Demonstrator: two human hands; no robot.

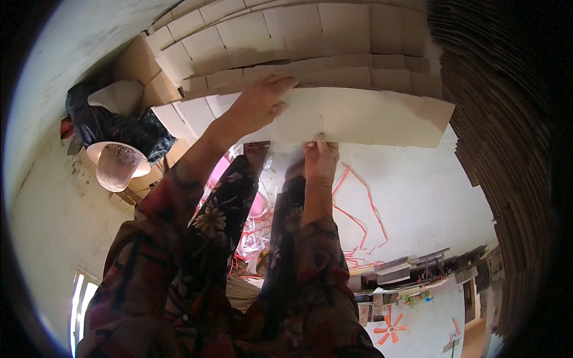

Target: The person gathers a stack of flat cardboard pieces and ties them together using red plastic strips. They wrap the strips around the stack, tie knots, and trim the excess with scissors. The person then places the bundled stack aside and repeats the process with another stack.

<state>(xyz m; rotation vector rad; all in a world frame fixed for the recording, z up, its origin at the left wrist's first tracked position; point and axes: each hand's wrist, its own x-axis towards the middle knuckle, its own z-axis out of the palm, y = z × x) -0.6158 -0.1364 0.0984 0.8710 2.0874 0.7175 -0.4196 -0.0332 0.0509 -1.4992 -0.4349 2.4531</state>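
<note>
A long, pale cardboard sheet point(358, 116) with slits and creases lies across in front of me, over my knees. My left hand point(259, 107) rests on its upper face, left of the middle, fingers stretched toward the right and far edge. At the near edge, my right hand point(321, 158) pinches the cardboard sheet, thumb on top and the other fingers mostly hidden beneath. Directly beyond the sheet, more slotted cardboard pieces point(298, 33) stand in overlapping rows.
A tall stack of brown cardboard point(501, 113) rises on the right. On the left are a black plastic bag point(116, 122) and a pale brimmed hat point(116, 167). Red straps point(361, 224) lie loose on the floor. An orange fan point(390, 329) shows at the lower right.
</note>
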